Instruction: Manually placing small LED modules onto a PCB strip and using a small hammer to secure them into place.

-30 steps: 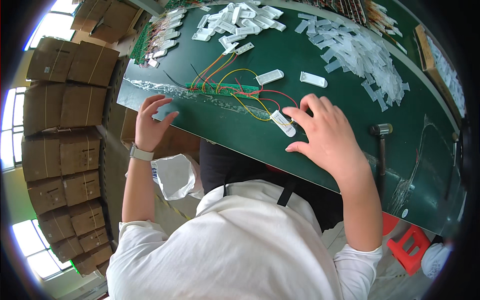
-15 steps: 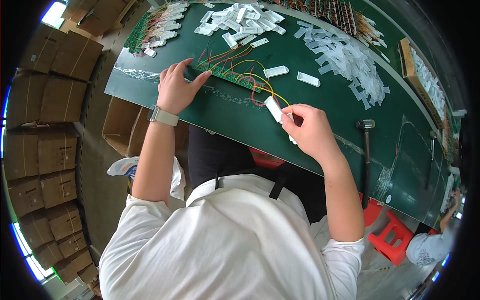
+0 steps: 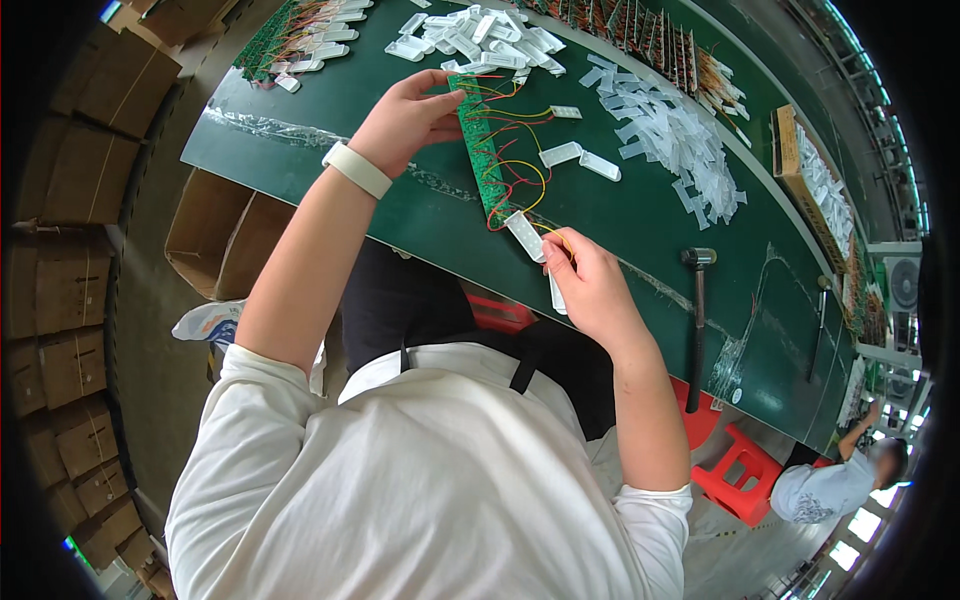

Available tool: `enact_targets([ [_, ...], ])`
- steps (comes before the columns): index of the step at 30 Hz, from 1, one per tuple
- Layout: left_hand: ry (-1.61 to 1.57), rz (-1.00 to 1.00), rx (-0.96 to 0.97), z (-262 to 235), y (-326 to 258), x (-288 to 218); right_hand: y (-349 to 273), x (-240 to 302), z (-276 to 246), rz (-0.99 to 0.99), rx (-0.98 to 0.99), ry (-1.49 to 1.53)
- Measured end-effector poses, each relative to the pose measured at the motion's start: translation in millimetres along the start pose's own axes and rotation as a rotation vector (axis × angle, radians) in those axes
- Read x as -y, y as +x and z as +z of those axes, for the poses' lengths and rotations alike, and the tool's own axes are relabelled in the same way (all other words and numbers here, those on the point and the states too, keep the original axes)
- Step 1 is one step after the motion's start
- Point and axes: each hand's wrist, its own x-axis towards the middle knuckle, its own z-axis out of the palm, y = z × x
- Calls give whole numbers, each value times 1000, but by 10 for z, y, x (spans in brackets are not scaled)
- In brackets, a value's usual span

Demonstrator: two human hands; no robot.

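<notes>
A long green circuit board strip with red and yellow wires along its edge lies slanted on the table. My left hand has its thumb and fingers closed on the strip's far end. At the near end, my right hand pinches a small white plastic case, with a yellow wire running to the fingers. A second white piece shows below the right fingertips; whether they grip it too is hidden. Two white cases and a small white plate on wires lie right of the strip.
A heap of white cases and a pile of translucent strips lie farther back. Wired boards sit far left. A hammer lies right, and an open carton beyond. Another person is near a red stool.
The circuit board strip has swung from lying crosswise to pointing away from me. My left hand moved farther back and now grips its end; my right hand shifted slightly left and nearer.
</notes>
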Motion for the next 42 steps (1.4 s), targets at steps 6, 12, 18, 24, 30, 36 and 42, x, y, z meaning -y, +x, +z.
enact_targets([
  [6, 110, -13, -133, 74, -28, -109, -51, 35, -40, 62, 27, 16],
  [12, 324, 14, -168, -229, -42, -119, 109, 0, -272, 170, 111, 7],
  [18, 236, 100, -216, -336, 43, -54, 335, 89, -231, 0, -58, -200],
  [24, 117, -19, -261, -289, 30, -96, 429, -56, -222, -122, -56, 51],
  [30, 242, 75, -267, -367, 143, -13, 420, -104, -156, -118, -87, 262],
  [36, 377, 122, -201, -425, 220, 33, 476, -49, -148, -141, -219, -298],
  [42, 341, 1, -137, -453, 213, -30, 342, 131, -135, -200, -137, -621],
])
